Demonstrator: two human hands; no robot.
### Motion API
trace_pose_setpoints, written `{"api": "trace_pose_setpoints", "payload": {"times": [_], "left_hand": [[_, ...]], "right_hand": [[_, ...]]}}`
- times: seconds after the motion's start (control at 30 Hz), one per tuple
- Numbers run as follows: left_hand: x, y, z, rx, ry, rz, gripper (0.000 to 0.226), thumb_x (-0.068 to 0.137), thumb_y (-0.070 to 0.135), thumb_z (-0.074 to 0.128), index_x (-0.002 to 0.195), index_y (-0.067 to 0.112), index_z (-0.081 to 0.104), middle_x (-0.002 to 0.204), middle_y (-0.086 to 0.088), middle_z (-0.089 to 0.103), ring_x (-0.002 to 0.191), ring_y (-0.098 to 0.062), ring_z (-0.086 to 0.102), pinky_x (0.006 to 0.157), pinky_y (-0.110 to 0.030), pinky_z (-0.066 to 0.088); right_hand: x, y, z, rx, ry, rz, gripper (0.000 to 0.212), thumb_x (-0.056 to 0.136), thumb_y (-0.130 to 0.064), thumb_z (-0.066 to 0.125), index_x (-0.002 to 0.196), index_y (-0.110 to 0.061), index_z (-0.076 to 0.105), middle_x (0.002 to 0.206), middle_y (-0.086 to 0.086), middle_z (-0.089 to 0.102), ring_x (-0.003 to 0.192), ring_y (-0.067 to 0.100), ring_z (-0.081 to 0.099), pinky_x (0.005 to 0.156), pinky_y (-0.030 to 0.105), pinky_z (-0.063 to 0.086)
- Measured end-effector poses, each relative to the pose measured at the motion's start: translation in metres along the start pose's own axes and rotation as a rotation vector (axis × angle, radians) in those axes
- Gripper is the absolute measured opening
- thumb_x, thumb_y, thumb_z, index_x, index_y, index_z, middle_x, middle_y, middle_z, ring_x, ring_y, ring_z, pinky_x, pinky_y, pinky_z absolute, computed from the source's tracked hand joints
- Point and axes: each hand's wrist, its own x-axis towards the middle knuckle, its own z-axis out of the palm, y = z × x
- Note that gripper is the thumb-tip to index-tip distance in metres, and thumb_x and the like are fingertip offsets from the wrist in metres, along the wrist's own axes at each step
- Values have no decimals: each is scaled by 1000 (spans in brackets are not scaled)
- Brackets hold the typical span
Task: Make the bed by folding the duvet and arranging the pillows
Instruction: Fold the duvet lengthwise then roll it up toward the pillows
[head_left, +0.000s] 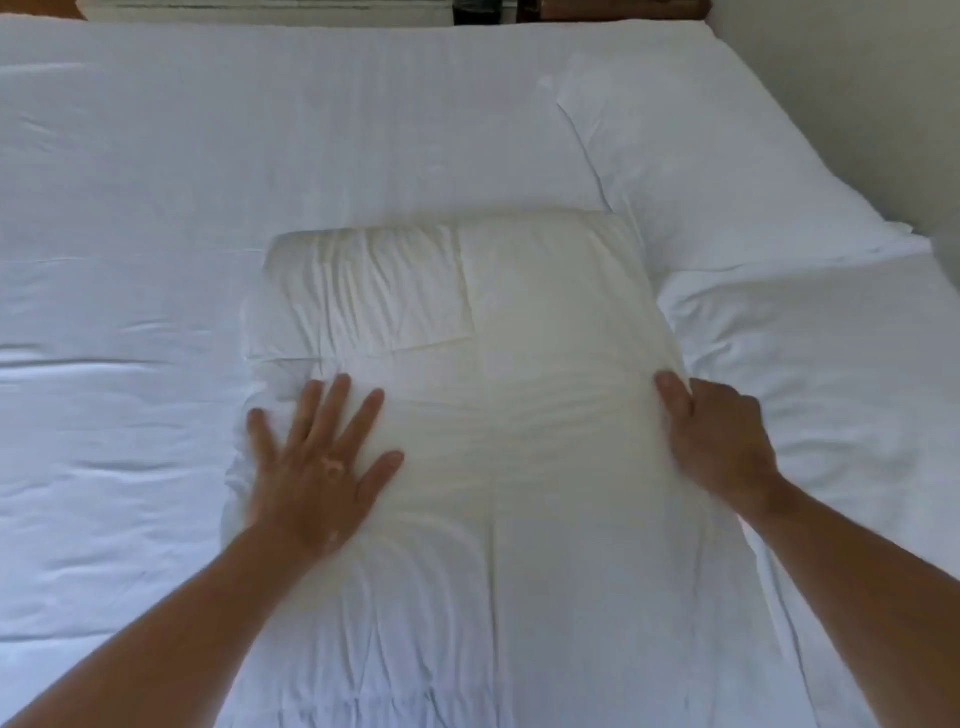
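Note:
A cream-white pillow (519, 374) lies lengthwise on the bed in front of me, its case wrinkled at the far left corner. My left hand (317, 457) presses flat on the pillow's left side with fingers spread. My right hand (717, 441) grips the pillow's right edge, thumb on top and fingers curled under the side. A second white pillow (701, 161) lies at the far right, touching the first pillow's far right corner. The white bed sheet (156, 234) covers the mattress around both.
A pale wall (857, 78) runs along the bed's right side. Dark furniture (597, 8) shows past the far edge of the bed. The left half of the bed is bare sheet with light creases.

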Motion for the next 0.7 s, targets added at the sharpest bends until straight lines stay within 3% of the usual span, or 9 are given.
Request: {"api": "trace_pose_setpoints", "payload": {"times": [0.07, 0.13, 0.2, 0.27, 0.33, 0.4, 0.5, 0.57, 0.7], "left_hand": [[4, -34, 6, -19, -125, -147, 82, 77, 91, -1, 149, 57, -20, 166, 17, -17, 156, -26, -3, 117, -69, 6], [5, -59, 3, -41, -245, -232, 88, 71, 95, 4, 147, 59, -22, 169, 11, 0, 155, -27, 4, 117, -65, 13], [-5, -66, -6, -114, -204, -256, 98, 70, 96, 12, 155, 50, -7, 166, 1, 18, 153, -27, 14, 118, -59, 23], [-28, -59, -17, -385, -82, -374, 112, 69, 96, 33, 159, 31, 12, 156, -12, 35, 145, -34, 32, 113, -54, 35], [-64, -46, -22, -682, -60, -552, 123, 58, 95, 50, 149, 15, 32, 141, -21, 53, 131, -40, 49, 103, -50, 43], [-108, -29, -18, -826, -113, -646, 118, 45, 94, 49, 129, 11, 50, 122, -22, 65, 113, -41, 61, 90, -45, 48], [-164, -8, -1, -879, -59, -725, 103, 46, 92, 45, 112, 13, 54, 100, -12, 63, 97, -36, 57, 80, -42, 43], [-175, -2, 8, -867, 11, -752, 98, 53, 90, 46, 112, 12, 55, 100, -12, 62, 102, -38, 57, 83, -45, 44], [-168, -4, 14, -757, 73, -691, 89, 69, 81, 48, 110, 3, 63, 112, -32, 67, 111, -49, 60, 92, -50, 46]], "right_hand": [[18, 23, -16, 37, 54, 76, 57, 105, -52, 31, 74, -10, 55, 93, 25, 68, 93, 43, 63, 82, 42, 44], [13, 31, -15, 263, 0, 163, 54, 101, -57, 41, 79, -10, 57, 87, 17, 67, 83, 37, 63, 71, 37, 45], [-14, 30, -12, 412, -105, 240, 50, 93, -63, 52, 85, -15, 61, 82, 8, 67, 72, 25, 62, 62, 33, 44], [-53, 33, -16, 385, -185, 259, 46, 87, -63, 62, 82, -17, 65, 76, 2, 68, 70, 20, 63, 57, 31, 43], [-93, 41, -22, 343, -207, 256, 47, 85, -59, 67, 74, -14, 66, 68, 2, 67, 67, 22, 64, 56, 31, 43], [-130, 46, -24, 351, -214, 300, 50, 89, -54, 65, 68, -8, 61, 63, 4, 63, 61, 24, 61, 55, 32, 41], [-166, 51, -10, 375, -130, 363, 50, 97, -45, 55, 65, -7, 52, 64, 7, 58, 64, 28, 56, 60, 37, 41], [-176, 49, 5, 391, -23, 372, 45, 101, -39, 47, 69, -8, 51, 66, 5, 55, 69, 33, 52, 69, 42, 42], [-188, 44, 34, 416, 69, 274, 42, 106, -37, 40, 77, -8, 52, 72, 3, 57, 75, 32, 54, 73, 39, 37]]}}
